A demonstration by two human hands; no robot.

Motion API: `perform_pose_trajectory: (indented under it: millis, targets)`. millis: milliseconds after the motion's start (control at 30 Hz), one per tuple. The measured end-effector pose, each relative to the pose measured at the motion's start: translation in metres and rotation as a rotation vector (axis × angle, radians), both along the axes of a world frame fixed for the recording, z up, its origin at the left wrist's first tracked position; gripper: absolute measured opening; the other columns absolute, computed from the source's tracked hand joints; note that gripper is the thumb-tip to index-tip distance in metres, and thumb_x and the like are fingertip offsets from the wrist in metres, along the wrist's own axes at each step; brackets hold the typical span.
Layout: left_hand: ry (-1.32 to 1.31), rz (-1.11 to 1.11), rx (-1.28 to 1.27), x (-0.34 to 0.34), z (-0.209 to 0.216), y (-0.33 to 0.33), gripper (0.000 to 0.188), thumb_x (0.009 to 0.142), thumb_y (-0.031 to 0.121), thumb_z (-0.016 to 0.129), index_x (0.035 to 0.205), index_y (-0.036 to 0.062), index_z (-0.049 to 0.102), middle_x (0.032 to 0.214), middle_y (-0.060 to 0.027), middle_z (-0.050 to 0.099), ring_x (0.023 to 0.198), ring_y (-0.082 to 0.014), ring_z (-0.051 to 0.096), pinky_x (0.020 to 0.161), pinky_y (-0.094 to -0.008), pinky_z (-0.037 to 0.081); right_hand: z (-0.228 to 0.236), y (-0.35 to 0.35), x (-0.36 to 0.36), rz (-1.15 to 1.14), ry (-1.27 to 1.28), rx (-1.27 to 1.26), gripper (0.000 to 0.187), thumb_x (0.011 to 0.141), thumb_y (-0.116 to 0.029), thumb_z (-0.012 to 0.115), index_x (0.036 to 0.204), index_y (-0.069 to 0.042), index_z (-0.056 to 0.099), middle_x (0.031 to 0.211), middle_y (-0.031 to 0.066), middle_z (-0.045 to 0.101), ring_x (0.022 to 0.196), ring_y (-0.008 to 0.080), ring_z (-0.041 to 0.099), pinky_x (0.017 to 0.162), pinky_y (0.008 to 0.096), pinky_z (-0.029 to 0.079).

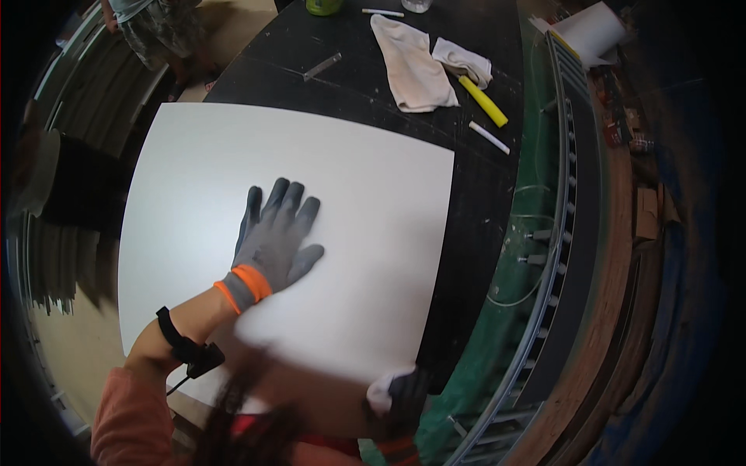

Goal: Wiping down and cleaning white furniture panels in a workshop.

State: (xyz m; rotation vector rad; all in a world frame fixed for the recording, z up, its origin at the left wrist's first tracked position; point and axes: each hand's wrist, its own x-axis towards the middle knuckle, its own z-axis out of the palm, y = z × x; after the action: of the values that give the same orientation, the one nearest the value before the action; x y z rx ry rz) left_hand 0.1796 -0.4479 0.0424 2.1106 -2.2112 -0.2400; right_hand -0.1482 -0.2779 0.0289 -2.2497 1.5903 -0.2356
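A large white panel [373, 202] lies flat on a dark table [482, 210]. My left hand [276, 237], in a grey glove with an orange cuff, rests on the panel's middle with its fingers spread. Down by the near right corner of the panel, my right hand [409, 398] wears a dark glove and closes around a white cloth [379, 393]. That hand is somewhat blurred, and its fingers are partly hidden. Dark blurred hair covers part of the panel's near edge.
Beyond the panel lie two pale cloths [412, 66], a yellow stick-like tool [483, 101], a white stick [489, 137] and a small clear strip [322, 67]. A green container [323, 6] stands farther back. Along the right runs a roller rail [571, 132]. Another person [159, 35] stands far left.
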Motion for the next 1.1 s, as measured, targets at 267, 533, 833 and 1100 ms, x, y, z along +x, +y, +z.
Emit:
perform_pose_trajectory:
  millis: [267,533,833,1100]
  targets:
    - [-0.004,0.048,0.078,-0.004,-0.002,0.001,0.070,0.094,0.047,0.044,0.150,0.0068,0.031,0.156,-0.0220,0.023,0.149,-0.0360,0.010,0.118,-0.0549,-0.003,-0.001,-0.064,0.020,0.072,0.101,-0.072,0.084,0.079,-0.043,0.072,0.138,0.005,0.038,0.145,0.0318,0.034,0.137,0.0498,0.030,0.110,0.0593,0.028]
    - [0.338,0.143,-0.310,0.081,-0.001,0.048,0.055,0.094,0.033,0.052,0.139,0.0029,0.044,0.144,-0.0229,0.042,0.138,-0.0379,0.033,0.116,-0.0491,0.021,-0.047,-0.355,0.102,-0.108,0.302,-0.461,0.067,0.093,-0.045,0.054,0.137,0.004,0.044,0.146,0.0244,0.042,0.141,0.0370,0.033,0.115,0.0447,0.027]
    - [0.432,0.998,-0.098,0.250,-0.028,0.289,0.052,0.100,0.040,0.044,0.133,0.0003,0.050,0.119,-0.0266,0.062,0.114,-0.0403,0.058,0.099,-0.0417,0.043,-0.023,-0.337,0.295,0.082,0.099,-0.274,0.073,0.087,-0.049,0.060,0.135,0.003,0.045,0.141,0.0240,0.046,0.137,0.0354,0.037,0.116,0.0447,0.024]
    - [0.706,1.044,0.115,0.256,-0.011,0.258,0.042,0.099,0.030,0.043,0.122,-0.0022,0.057,0.093,-0.0235,0.067,0.087,-0.0344,0.066,0.081,-0.0424,0.049,-0.025,-0.294,0.569,0.483,0.206,-0.357,0.073,0.096,-0.057,0.033,0.145,-0.002,0.038,0.153,0.0143,0.035,0.145,0.0258,0.026,0.119,0.0422,0.014]
